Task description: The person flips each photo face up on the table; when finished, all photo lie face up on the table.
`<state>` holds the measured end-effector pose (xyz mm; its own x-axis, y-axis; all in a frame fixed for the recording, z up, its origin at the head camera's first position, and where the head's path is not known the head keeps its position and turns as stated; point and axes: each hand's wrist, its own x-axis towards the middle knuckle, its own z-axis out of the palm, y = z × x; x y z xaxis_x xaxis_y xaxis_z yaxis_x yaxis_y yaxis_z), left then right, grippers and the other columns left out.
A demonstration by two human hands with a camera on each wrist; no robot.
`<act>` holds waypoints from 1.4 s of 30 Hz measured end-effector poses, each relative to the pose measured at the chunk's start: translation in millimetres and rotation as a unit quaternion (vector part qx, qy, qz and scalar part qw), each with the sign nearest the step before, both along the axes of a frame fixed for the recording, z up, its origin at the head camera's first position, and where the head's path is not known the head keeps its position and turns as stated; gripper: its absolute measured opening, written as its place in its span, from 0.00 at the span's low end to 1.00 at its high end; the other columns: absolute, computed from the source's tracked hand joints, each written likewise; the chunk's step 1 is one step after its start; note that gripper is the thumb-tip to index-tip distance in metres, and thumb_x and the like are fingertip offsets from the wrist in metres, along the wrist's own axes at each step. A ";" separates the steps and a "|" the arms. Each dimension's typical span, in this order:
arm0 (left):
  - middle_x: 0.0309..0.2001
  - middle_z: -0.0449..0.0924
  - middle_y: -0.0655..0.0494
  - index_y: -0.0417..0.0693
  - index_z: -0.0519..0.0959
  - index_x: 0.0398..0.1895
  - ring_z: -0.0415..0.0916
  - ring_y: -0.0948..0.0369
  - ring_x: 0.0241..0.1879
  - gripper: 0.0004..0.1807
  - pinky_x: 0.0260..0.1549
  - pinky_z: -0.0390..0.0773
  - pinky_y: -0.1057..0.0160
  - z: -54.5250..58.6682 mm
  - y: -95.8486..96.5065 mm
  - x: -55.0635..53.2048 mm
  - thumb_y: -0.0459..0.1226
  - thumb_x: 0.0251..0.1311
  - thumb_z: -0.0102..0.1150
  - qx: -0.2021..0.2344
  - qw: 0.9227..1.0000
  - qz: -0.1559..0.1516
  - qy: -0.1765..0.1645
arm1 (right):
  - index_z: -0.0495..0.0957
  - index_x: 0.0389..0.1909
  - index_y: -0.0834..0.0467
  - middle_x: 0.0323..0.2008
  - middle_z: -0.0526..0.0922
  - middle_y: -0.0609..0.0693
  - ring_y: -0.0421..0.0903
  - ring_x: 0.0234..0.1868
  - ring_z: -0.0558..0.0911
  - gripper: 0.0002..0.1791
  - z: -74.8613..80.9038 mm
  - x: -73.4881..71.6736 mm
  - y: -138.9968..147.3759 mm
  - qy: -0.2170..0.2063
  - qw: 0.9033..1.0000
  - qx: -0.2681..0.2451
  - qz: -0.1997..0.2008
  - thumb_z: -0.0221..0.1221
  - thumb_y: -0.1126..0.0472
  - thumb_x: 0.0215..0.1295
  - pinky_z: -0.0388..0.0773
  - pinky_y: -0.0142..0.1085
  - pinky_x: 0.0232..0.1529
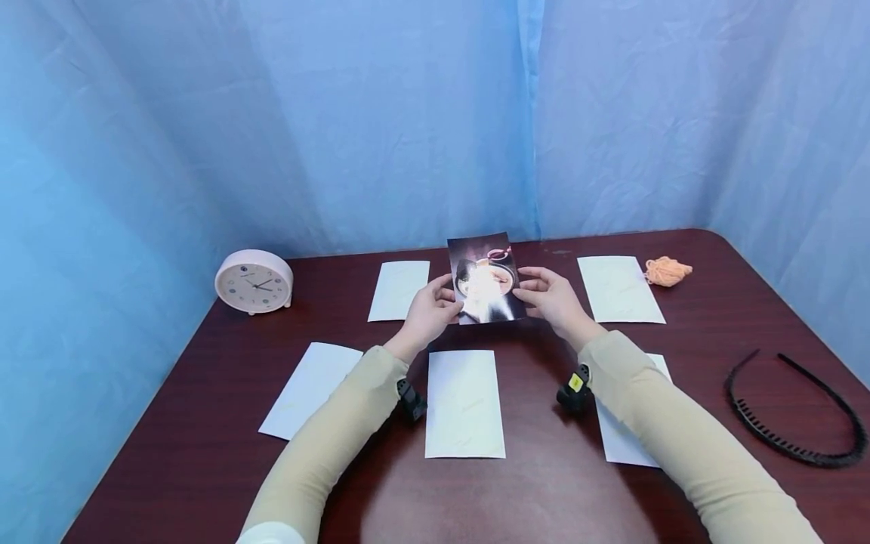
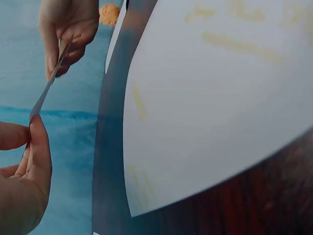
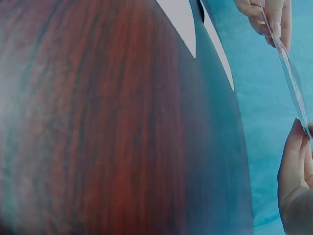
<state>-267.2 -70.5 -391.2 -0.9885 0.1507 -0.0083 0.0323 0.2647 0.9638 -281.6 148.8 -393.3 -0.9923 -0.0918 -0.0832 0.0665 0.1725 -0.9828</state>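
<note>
Both hands hold up a glossy photo card (image 1: 479,279), its picture side facing me, over the far middle of the table. The left hand (image 1: 433,308) pinches its left edge between thumb and fingers. On the opposite edge, the right hand (image 1: 552,301) pinches it the same way. Glare hides part of the dark picture, which has a round dish-like shape. In the left wrist view the card (image 2: 43,98) appears edge-on, raised off the table. The right wrist view also shows the card (image 3: 292,81) from its side, between the two hands.
White sheets lie on the dark table: far left (image 1: 399,291), far right (image 1: 621,289), near left (image 1: 309,389), near middle (image 1: 465,404) and near right (image 1: 628,434), partly under the right forearm. A clock (image 1: 254,282), orange yarn (image 1: 667,271) and black headband (image 1: 791,446) stand around them. Blue curtains hang behind.
</note>
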 end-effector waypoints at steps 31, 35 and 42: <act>0.43 0.74 0.48 0.39 0.57 0.71 0.74 0.64 0.33 0.36 0.38 0.80 0.68 -16.1 0.8 -29.3 0.29 0.60 0.59 -0.092 0.992 -0.061 -0.053 | 0.64 0.66 0.61 0.42 0.75 0.51 0.37 0.37 0.77 0.27 -15.3 -20.8 3.3 -0.073 0.995 0.069 -0.007 0.54 0.68 0.67 0.82 0.35 0.41; 0.46 0.75 0.46 0.38 0.57 0.71 0.74 0.64 0.34 0.36 0.37 0.79 0.69 -15.9 1.2 -30.5 0.29 0.60 0.58 -0.111 0.990 -0.071 -0.053 | 0.64 0.66 0.62 0.47 0.76 0.56 0.42 0.41 0.78 0.26 -14.8 -22.2 3.9 -0.077 0.993 0.093 -0.002 0.54 0.67 0.67 0.82 0.36 0.42; 0.49 0.76 0.45 0.38 0.58 0.70 0.73 0.62 0.35 0.35 0.31 0.73 0.71 -16.4 1.7 -32.7 0.30 0.59 0.59 -0.158 0.983 -0.079 -0.050 | 0.66 0.64 0.63 0.51 0.76 0.61 0.46 0.43 0.78 0.25 -13.1 -22.9 3.5 -0.083 0.988 0.127 -0.004 0.55 0.67 0.66 0.82 0.32 0.38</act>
